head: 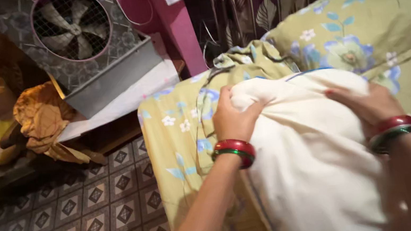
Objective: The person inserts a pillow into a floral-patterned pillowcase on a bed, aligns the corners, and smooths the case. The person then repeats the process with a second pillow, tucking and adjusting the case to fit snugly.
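Cream pillow gripped at its far end by both hands

Cream pillow (309, 165) lay lengthwise on the bed, running from the person's forearms out to the fingertips, on top of the green floral bedsheet (178, 151). Left hand (233, 119) was closed on the pillow's far corner, fingers curled in and bunching the fabric. Right hand (367, 103) rested on the opposite side of that end, palm down, fingers bent over the curve and pressing into it; grip looked looser than the left. Judged: the two hands bracketed the end so the soft bulk could be steadied or squeezed from both sides.

Pillow appearance: plain off-white cloth, plump, wrinkled where pinched, a thin blue line visible along its top edge. Red and green bangles (234, 151) sat on the left wrist, a like pair on the right.

Beyond the fingertips: a floral pillow (364, 23) in matching green fabric, with crumpled cloth of the same print just beside the left hand. Well off to the left of the left hand: a metal box cooler fan (76, 37), a yellow cloth (45, 122), a patterned tile floor (69, 215).
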